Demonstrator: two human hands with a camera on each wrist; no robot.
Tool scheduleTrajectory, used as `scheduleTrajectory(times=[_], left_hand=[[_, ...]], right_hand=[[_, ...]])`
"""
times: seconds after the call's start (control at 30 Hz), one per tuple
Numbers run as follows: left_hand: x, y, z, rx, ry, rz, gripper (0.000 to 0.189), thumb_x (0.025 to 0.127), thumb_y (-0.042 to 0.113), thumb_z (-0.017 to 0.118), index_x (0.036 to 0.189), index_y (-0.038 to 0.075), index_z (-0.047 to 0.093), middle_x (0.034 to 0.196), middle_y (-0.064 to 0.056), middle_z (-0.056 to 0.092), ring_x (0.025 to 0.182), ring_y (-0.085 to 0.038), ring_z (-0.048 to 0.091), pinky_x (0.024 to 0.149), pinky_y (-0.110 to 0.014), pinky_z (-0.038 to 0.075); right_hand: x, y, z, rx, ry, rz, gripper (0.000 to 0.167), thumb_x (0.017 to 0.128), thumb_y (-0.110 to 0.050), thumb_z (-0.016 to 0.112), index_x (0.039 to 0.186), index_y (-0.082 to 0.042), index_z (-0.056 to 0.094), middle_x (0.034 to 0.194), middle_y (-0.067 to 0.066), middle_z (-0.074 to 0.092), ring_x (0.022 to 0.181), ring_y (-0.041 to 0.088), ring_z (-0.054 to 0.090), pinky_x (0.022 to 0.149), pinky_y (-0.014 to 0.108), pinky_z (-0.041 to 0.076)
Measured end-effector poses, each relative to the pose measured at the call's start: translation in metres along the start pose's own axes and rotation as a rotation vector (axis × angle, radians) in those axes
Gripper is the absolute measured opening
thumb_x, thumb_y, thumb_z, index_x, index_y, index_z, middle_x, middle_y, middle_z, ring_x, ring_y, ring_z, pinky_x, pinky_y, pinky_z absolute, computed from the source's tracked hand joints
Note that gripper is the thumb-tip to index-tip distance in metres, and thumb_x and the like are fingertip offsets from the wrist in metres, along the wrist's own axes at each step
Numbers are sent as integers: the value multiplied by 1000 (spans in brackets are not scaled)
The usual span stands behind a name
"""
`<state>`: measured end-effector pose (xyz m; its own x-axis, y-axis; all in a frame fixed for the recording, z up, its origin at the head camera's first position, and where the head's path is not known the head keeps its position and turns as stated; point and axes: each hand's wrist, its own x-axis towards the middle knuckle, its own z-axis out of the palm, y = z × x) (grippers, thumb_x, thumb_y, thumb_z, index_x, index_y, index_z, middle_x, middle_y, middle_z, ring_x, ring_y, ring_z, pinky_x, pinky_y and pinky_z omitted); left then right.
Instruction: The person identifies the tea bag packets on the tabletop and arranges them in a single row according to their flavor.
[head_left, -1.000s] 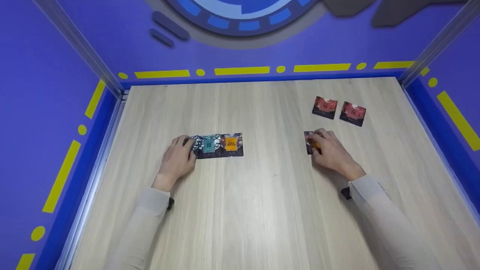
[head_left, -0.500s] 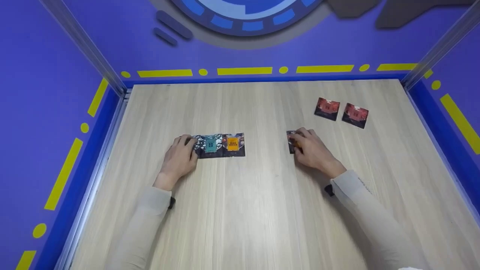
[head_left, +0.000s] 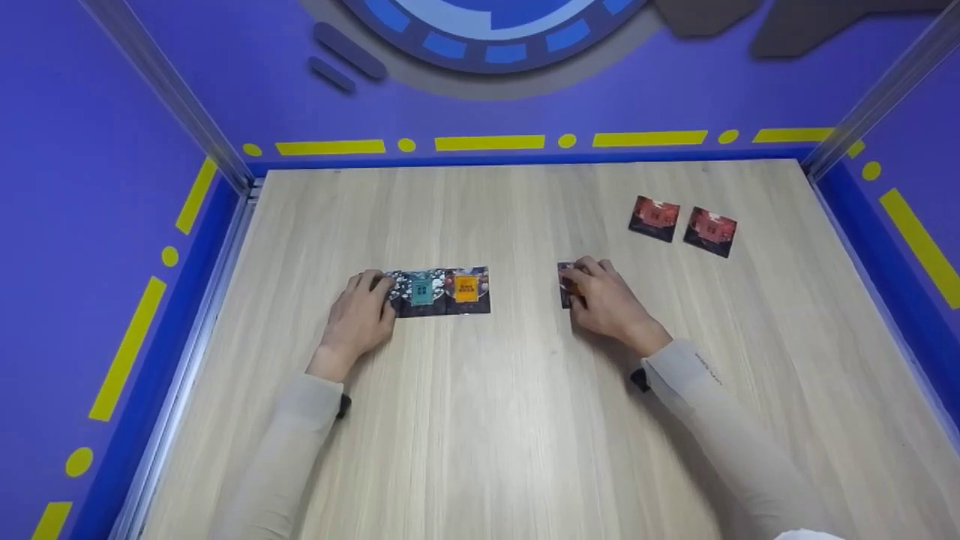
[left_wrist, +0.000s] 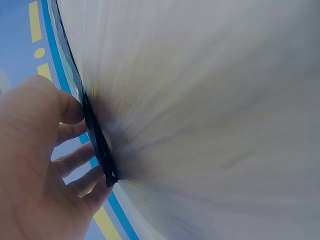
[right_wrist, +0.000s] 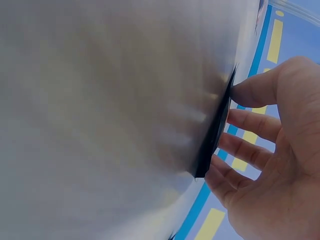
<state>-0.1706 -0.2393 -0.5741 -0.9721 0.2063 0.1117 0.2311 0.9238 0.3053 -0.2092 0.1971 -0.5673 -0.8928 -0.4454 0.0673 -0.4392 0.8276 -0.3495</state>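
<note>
Several small square printed packets lie flat on the table. In the head view, a teal-labelled packet [head_left: 421,289] and an orange-labelled packet [head_left: 466,289] form a row with another packet [left_wrist: 100,145] at its left end. My left hand [head_left: 356,315] rests its fingertips on that end packet and mostly covers it. To the right of the row, across a gap, my right hand [head_left: 611,304] presses its spread fingertips on a separate dark packet [head_left: 565,292]. Only that packet's left strip shows from above; in the right wrist view it lies under the thumb and fingers.
Two red-labelled packets [head_left: 655,218] lie at the back right, slightly turned and apart from each other. The wooden table [head_left: 510,420] is bounded by blue-purple panels [head_left: 480,112] with yellow marks at the back and sides.
My right hand has slid leftward across the table with the packet under its fingers, narrowing the gap to the row. The left hand and the row stay in place.
</note>
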Motion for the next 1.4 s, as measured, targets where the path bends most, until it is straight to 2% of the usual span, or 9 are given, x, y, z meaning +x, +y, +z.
scheduleTrajectory(times=[0.47,0.8,1.03,1.4], left_hand=[[1,-1,2,-7,16,14,44,102,14,55,144,1,63,147,-22,56,137,-44,54,113,-57,50],[0,0,1,-4,21,7,44,102,14,57,143,1,64,147,-22,56,138,-43,53,115,-56,48],[0,1,1,0,21,1,45,102,15,57,144,1,63,147,-22,56,139,-43,52,115,-57,48],[0,0,-1,-10,5,3,45,103,15,55,145,1,62,149,-22,55,141,-43,50,117,-57,46]], right_hand=[[13,-32,13,39,13,-85,47,95,-11,70,140,1,67,133,21,63,117,42,58,104,53,49],[24,-53,21,8,6,-84,47,96,-14,70,140,2,66,131,19,63,117,38,58,103,52,47],[30,-65,25,9,-34,-34,48,98,-17,69,143,-2,65,138,17,61,119,39,56,105,50,49],[40,-79,32,1,-41,-42,47,97,-19,68,142,-3,65,136,16,61,117,37,55,103,49,49]])
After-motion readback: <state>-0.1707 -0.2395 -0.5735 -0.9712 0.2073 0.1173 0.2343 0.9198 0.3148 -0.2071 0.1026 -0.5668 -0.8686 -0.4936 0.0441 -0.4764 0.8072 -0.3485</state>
